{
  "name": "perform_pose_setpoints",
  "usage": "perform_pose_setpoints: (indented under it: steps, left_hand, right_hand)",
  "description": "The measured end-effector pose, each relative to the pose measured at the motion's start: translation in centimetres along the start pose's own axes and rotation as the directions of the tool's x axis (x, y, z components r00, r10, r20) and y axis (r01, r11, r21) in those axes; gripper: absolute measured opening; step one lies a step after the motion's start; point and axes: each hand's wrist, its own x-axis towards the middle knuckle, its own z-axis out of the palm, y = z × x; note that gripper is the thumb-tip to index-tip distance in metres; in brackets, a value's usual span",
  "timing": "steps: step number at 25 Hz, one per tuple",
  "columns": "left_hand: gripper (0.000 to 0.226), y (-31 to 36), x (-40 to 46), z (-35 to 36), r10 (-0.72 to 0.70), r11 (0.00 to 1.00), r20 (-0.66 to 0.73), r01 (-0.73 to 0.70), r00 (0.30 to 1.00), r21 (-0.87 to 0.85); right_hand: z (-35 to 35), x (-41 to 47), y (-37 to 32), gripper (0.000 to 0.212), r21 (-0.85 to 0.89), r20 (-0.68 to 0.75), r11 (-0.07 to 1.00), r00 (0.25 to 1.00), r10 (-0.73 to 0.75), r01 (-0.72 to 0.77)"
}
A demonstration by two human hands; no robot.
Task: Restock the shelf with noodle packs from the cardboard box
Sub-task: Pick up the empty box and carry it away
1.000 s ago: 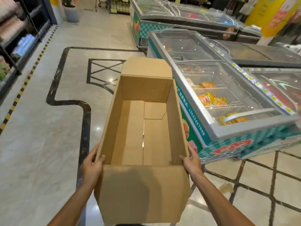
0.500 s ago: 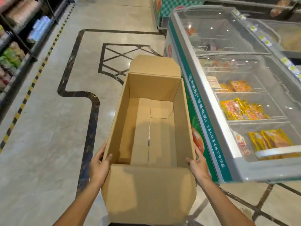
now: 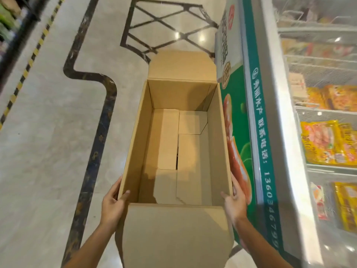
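Observation:
An open brown cardboard box (image 3: pixel 135 136) hangs in front of me above the floor, its flaps folded out at the near and far ends. Its inside holds nothing but the folded bottom flaps; no noodle packs are in view. My left hand (image 3: pixel 113 204) grips the box's left wall near the near corner, thumb over the rim. My right hand (image 3: pixel 234 203) grips the right wall the same way. A strip of dark shelf (image 3: pixel 11 22) with blurred packs shows at the top left.
A chest freezer (image 3: pixel 258 132) with a green side and glass lids runs close along the box's right side, holding yellow packets (image 3: pixel 328 144). Pale marble floor (image 3: pixel 44 142) with a dark inlaid band lies to the left; a yellow-black striped line (image 3: pixel 29 62) runs beside the shelf.
I have moved forward alongside the freezer and my view has tilted down. The box stays held in both hands, now closer to the freezer's side.

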Motion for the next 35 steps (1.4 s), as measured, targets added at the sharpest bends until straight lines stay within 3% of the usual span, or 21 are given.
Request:
perform_pose_setpoints:
  steps: [5, 10, 20, 27, 35]
  left_hand:
    - [0.057, -7.1, 9.8, 4.2, -0.162, 0.986, 0.082, 0.165, 0.983, -0.032]
    - [0.051, -14.6, 17.5, 8.9, -0.194, 0.980, 0.107, 0.196, 0.975, -0.013]
    - [0.059, -24.7, 26.8, 14.7, -0.264, 0.964, 0.104, 0.265, 0.959, 0.005]
    - [0.066, -26.9, 30.3, 17.9, -0.193, 0.981, 0.095, 0.188, 0.977, 0.057]
    - [0.077, -29.7, 33.9, 19.0, -0.115, 0.969, 0.194, 0.067, 0.974, 0.238]
  right_hand:
    - [2.9, 8.5, 9.7, 0.080, -0.122, 0.004, 0.992, 1.000, 0.009, -0.008]
    - [5.9, 15.3, 18.2, 0.080, -0.115, -0.078, 0.988, 0.992, 0.098, -0.106]
    - [8.4, 23.2, 27.2, 0.078, -0.207, -0.035, 0.977, 0.998, 0.050, -0.056]
    - [9.1, 28.4, 29.5, 0.088, -0.346, 0.066, 0.938, 0.997, 0.049, -0.023]
    - [9.7, 31.9, 32.6, 0.100, -0.408, 0.193, 0.905, 0.958, 0.211, -0.117]
